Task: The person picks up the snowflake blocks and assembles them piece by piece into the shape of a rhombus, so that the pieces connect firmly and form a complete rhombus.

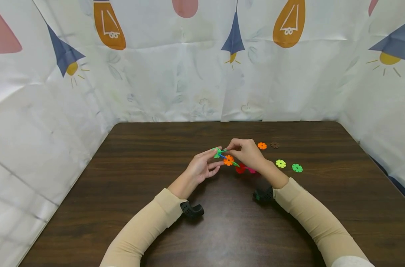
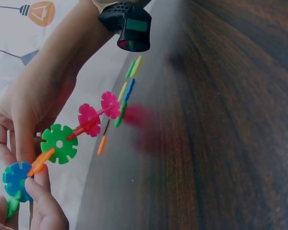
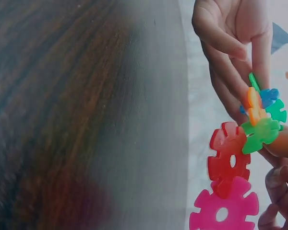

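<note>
A chain of slotted plastic discs, interlocking snowflake pieces, hangs between the two hands. My left hand (image 1: pixel 202 165) holds the chain's upper end, where a green disc (image 1: pixel 217 153) joins a blue disc (image 2: pixel 17 181). From there the chain slopes down through an orange disc (image 1: pixel 228 160), another green disc (image 2: pixel 60 143), a red disc (image 3: pixel 229 152) and a pink disc (image 3: pixel 222 214). Beside that upper end, my right hand (image 1: pixel 247 152) pinches a green piece seen edge-on between thumb and fingers. The right fingertips are partly hidden behind the chain in the left wrist view.
Loose discs lie on the dark wooden table (image 1: pixel 175 237) to the right: an orange one (image 1: pixel 262 145), a brown one (image 1: pixel 274 145), a yellow-green one (image 1: pixel 280 163) and a green one (image 1: pixel 297 168). A patterned white curtain (image 1: pixel 189 81) hangs behind the table.
</note>
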### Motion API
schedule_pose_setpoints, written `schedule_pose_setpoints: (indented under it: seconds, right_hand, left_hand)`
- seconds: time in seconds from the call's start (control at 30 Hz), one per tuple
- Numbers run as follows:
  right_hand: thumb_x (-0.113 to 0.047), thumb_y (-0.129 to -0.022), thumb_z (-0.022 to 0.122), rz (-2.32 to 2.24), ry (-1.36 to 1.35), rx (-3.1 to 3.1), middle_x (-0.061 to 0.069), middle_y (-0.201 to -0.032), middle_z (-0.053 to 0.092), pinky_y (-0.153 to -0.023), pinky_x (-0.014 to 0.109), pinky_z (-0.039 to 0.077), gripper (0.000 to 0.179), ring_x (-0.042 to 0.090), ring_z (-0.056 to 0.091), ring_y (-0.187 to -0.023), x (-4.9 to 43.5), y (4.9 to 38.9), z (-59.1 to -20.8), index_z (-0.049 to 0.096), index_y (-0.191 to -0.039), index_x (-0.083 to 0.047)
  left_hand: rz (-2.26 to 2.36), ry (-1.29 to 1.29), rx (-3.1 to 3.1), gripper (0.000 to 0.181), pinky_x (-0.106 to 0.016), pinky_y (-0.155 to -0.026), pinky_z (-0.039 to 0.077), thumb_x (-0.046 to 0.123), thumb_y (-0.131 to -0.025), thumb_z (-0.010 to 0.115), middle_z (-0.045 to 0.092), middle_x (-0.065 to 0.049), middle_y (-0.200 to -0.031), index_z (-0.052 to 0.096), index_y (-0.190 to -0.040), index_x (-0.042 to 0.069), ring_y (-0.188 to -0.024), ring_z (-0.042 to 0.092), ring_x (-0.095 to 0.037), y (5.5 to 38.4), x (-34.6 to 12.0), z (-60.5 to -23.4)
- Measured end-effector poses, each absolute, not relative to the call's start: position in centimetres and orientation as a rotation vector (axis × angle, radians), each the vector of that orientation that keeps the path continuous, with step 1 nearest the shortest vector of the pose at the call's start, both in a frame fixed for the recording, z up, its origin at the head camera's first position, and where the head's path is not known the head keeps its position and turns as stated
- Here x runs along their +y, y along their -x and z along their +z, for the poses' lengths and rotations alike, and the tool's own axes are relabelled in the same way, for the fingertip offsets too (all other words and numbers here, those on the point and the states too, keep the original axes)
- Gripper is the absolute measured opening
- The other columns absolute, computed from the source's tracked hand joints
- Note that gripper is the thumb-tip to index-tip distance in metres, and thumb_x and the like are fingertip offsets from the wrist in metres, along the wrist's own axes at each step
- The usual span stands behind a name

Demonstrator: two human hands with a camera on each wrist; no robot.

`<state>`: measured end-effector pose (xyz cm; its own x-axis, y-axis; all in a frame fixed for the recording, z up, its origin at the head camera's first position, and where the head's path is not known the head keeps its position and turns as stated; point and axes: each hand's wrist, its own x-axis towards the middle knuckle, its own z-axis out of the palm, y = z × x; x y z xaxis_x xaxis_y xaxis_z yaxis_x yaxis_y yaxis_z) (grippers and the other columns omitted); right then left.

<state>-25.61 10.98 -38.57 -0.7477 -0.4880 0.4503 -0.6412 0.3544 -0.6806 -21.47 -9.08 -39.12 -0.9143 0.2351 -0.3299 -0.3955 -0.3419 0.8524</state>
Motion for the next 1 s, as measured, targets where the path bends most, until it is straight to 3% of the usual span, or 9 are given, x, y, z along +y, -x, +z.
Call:
schedule_pose_setpoints:
  seconds: [0.33,0.6,0.83,1.0]
  right_hand:
    - [-0.003,-0.092,0.075,1.381,-1.025,-2.528,0.003,-0.095,0.076,-0.077,0.038,0.058,0.007,0.02,0.071,-0.085,11.6,25.7,-38.0,0.075,-0.098,-0.006]
    - [-0.003,-0.093,0.075,1.337,-0.991,-2.566,0.005,-0.1,0.076,-0.078,0.039,0.057,0.012,0.021,0.07,-0.087,12.9,25.9,-37.6,0.076,-0.105,-0.005]
    - [-0.005,-0.096,0.072,1.28,-0.905,-2.629,0.007,-0.104,0.074,-0.073,0.035,0.054,0.013,0.034,0.067,-0.085,14.8,26.5,-37.5,0.075,-0.108,-0.002]
    - [-0.006,-0.097,0.071,1.193,-0.826,-2.681,0.009,-0.105,0.074,-0.072,0.036,0.051,0.015,0.026,0.063,-0.082,16.5,27.2,-37.7,0.075,-0.11,-0.001]
  left_hand:
    - [2.318,0.225,1.479,0.042,-0.023,-0.072,0.053,0.023,-0.11,0.051,0.06,-0.01,-0.135,0.055,-0.147,0.004,-0.095,0.07,-0.019,21.5,-9.1,-39.0]
    - [2.318,0.258,1.489,0.043,-0.023,-0.073,0.053,0.025,-0.11,0.05,0.057,-0.012,-0.139,0.054,-0.149,0.007,-0.11,0.066,-0.026,21.7,-9.5,-39.3]
    - [2.328,0.258,1.497,0.043,-0.024,-0.075,0.052,0.025,-0.11,0.051,0.06,-0.01,-0.134,0.054,-0.149,0.007,-0.105,0.068,-0.023,21.7,-9.7,-39.1]
    - [2.354,0.276,1.492,0.04,-0.022,-0.069,0.053,0.025,-0.109,0.053,0.059,-0.011,-0.134,0.058,-0.145,0.007,-0.112,0.066,-0.028,21.8,-9.9,-39.0]
